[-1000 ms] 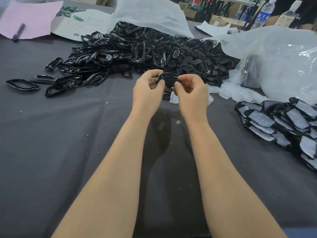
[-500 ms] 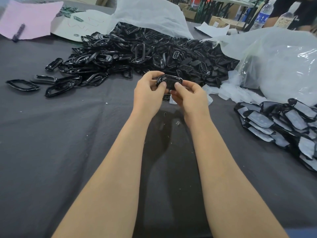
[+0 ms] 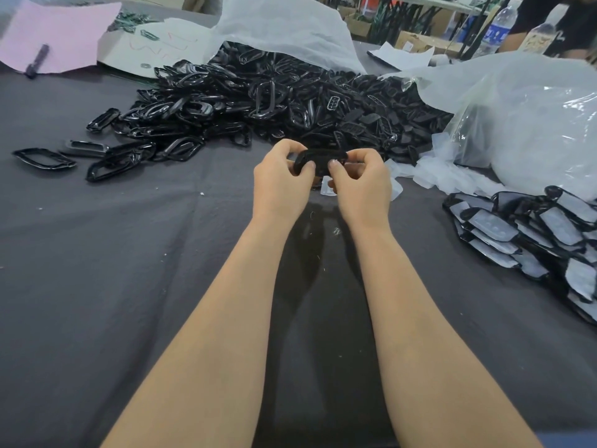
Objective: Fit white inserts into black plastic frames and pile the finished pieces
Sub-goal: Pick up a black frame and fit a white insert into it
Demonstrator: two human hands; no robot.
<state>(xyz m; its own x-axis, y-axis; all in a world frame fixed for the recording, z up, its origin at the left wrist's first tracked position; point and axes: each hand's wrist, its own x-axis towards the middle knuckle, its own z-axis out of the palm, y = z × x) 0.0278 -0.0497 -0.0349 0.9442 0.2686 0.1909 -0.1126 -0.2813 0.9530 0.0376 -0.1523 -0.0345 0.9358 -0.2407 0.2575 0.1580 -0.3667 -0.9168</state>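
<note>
hands grip black frame (image 3: 318, 161) over table.

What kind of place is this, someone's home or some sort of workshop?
Probably a small assembly workshop: a heap of identical black frames, a pile of finished pieces holding white inserts, large plastic bags, and the left hand and right hand gripping one frame.

We are seeing small assembly workshop. Huge heap of black frames (image 3: 274, 101) is lying loose on grey cloth-covered table (image 3: 97, 270). Finished pieces (image 3: 533, 234) are lying piled at right. Bulk clear plastic bags (image 3: 533, 118) are sitting beside loose white inserts (image 3: 452, 179). Behind, cardboard boxes (image 3: 420, 42) and metal-legged work tables (image 3: 429, 3) are standing; another person (image 3: 555, 24) in dark shirt is showing at far corner beside water bottle (image 3: 500, 27).
</note>
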